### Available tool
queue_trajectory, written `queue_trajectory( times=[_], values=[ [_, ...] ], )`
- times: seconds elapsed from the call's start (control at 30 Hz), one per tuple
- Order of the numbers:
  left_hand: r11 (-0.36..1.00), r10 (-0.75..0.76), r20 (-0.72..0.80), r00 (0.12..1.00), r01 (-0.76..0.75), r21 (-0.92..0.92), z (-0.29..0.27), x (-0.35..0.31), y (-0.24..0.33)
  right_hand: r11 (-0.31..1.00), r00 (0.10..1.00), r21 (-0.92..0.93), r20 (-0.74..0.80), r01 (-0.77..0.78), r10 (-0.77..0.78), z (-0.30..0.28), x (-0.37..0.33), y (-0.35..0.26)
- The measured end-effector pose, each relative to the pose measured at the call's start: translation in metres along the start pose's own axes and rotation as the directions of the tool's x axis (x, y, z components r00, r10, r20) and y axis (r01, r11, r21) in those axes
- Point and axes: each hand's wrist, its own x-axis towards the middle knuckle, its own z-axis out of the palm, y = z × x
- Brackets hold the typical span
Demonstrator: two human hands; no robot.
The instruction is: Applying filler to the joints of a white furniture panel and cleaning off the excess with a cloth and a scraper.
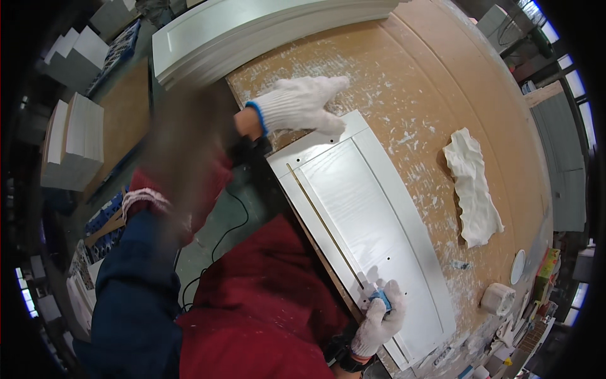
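a white panel (372, 211) lies at a slant on the brown, paint-flecked tabletop (416, 82), its long sides running from about 11 o'clock to 5 o'clock, with small dark holes and a brownish line (325, 227) along its 9 o'clock side. taking directions from the panel's middle, the left hand (297, 104), in a white knit glove with a blue cuff, is at 11 o'clock over the panel's end; its fingers are stretched out and released, the lower ones at the panel's corner beside a hole. the right hand (382, 319), also in a white glove, is near 6 o'clock, its fingers grasping a small blue piece (380, 298) against the panel, close to the end of the brownish line. a crumpled white sheet (473, 187) lies on the tabletop between 2 and 3 o'clock, apart from the panel. a round white disc (517, 266) is between 3 and 4 o'clock, and a white tub (497, 299) at 4. a stack of white panels (271, 38) sits at 11 o'clock, beyond the left hand. a dark red garment (252, 303) shows at 8 o'clock.
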Motion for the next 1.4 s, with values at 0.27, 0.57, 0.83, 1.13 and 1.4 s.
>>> queue_trajectory(
  times=[0.27,0.57,0.83,1.13,1.4],
  values=[
    [0.990,0.070,0.068,0.995,-0.078,0.114,0.022,0.059,0.006,1.000,1.000,0.020,0.010,-0.011,0.011,-0.003,-0.001,0.003],
    [0.990,0.124,-0.019,0.992,-0.125,-0.067,0.036,0.075,-0.016,0.995,0.992,-0.012,0.083,0.101,-0.100,-0.009,0.000,0.012],
    [0.966,0.073,-0.050,0.996,-0.083,-0.245,0.028,0.054,-0.012,0.996,0.993,-0.021,0.084,0.084,-0.082,-0.006,0.000,0.005],
    [0.985,0.137,-0.090,0.986,-0.145,-0.091,0.031,0.061,-0.019,0.992,0.997,0.097,0.002,-0.083,0.083,-0.004,0.002,-0.006],
    [0.878,0.478,-0.125,0.870,-0.479,0.020,0.029,-0.035,-0.017,0.933,0.929,-0.177,0.145,-0.315,0.341,-0.033,0.045,-0.053]
  ],
)
